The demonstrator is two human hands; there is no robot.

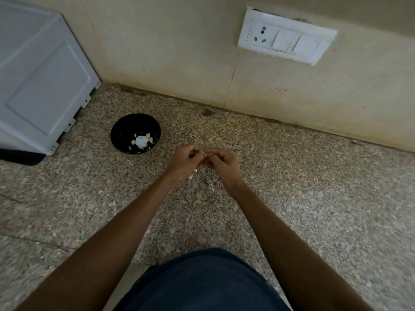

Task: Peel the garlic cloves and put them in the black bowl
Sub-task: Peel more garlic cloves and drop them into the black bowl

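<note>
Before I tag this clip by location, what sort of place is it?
Probably a home kitchen counter: a speckled stone worktop, a tiled wall with a switch-and-socket plate, and a black bowl holding garlic bits.

1. Left hand (pixel 184 161) and right hand (pixel 221 163) together above the counter (pixel 292 187), fingers curled, pinching a small pale garlic clove (pixel 204 156) between them; clove mostly hidden by the fingertips.
2. Bits of white peel (pixel 192 175) just below the left hand, on the counter.
3. Black bowl (pixel 135 134) on the counter, left of the hands and apart from them, holding pale garlic pieces (pixel 142 141).
4. White appliance (pixel 42 81) at far left, near the bowl.
5. White socket and switch plate (pixel 286 36) on the beige wall (pixel 175 52) behind.
6. Blue garment (pixel 202 281) at the bottom edge.
</note>
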